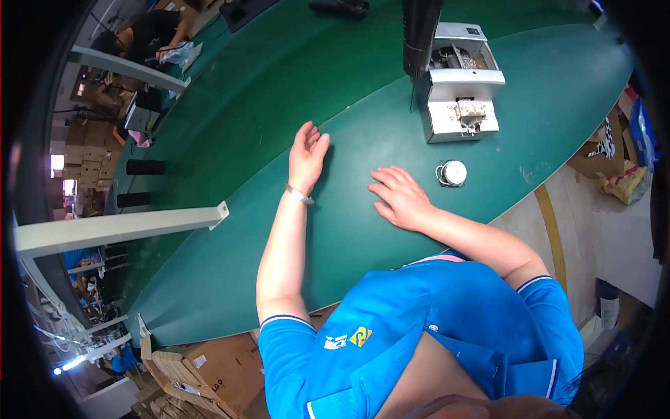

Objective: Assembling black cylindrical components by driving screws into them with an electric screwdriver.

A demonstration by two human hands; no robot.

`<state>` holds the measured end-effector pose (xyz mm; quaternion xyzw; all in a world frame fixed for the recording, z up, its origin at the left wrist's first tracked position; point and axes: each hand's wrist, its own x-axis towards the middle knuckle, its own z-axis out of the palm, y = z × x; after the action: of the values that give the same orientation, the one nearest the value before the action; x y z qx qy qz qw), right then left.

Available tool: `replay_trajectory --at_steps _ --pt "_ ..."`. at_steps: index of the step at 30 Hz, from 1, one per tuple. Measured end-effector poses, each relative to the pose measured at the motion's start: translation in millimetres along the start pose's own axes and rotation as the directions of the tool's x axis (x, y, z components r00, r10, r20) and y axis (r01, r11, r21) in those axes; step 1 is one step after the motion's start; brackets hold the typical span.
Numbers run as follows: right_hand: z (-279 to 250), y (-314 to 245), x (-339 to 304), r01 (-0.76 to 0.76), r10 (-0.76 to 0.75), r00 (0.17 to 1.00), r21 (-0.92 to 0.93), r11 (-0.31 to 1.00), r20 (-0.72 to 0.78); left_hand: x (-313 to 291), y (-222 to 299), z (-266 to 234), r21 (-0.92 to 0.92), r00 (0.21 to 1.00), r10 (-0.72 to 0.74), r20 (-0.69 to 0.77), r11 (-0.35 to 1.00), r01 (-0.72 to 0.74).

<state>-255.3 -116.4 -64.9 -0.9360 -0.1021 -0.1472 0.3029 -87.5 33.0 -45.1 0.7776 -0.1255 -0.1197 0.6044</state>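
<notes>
My left hand rests on its side on the green tabletop, fingers loosely bent, thumb apart, nothing in it. A pale bracelet circles that wrist. Palm down on the table lies my right hand, its fingers spread and holding nothing. Just right of it stands a small round container with a white top and a wire-like loop at its side; the hand does not touch it. Farther back is a silver-grey machine that looks like a screw feeder, its open top compartment holding small shiny metal pieces.
A black cylindrical tool hangs beside the machine. A white metal post reaches the table's left part. Cardboard boxes stand below the near edge; another box and bags are at right. Another person works at the far left.
</notes>
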Motion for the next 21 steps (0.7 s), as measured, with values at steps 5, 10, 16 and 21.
replay_trajectory --at_steps 5,10,16,21 --pt "-15.9 -16.3 17.0 -0.017 0.017 1.0 0.063 0.998 -0.011 -45.0 -20.2 -22.8 -0.016 0.999 0.041 0.001 0.999 -0.041" --pt "-61.7 5.2 48.1 -0.279 0.624 0.765 0.956 0.097 0.16 -70.4 -26.6 -51.2 -0.027 0.998 -0.007 -0.061 1.0 0.006" --pt "-78.7 3.6 57.5 0.049 0.539 0.811 0.892 -0.449 0.227 -93.6 -11.5 -11.2 -0.096 0.998 -0.006 -0.061 0.995 0.0" --pt "-84.9 1.8 38.3 -0.005 0.58 0.793 0.955 -0.296 0.184 -122.8 13.3 43.6 0.338 0.904 0.304 0.302 0.852 -0.4"
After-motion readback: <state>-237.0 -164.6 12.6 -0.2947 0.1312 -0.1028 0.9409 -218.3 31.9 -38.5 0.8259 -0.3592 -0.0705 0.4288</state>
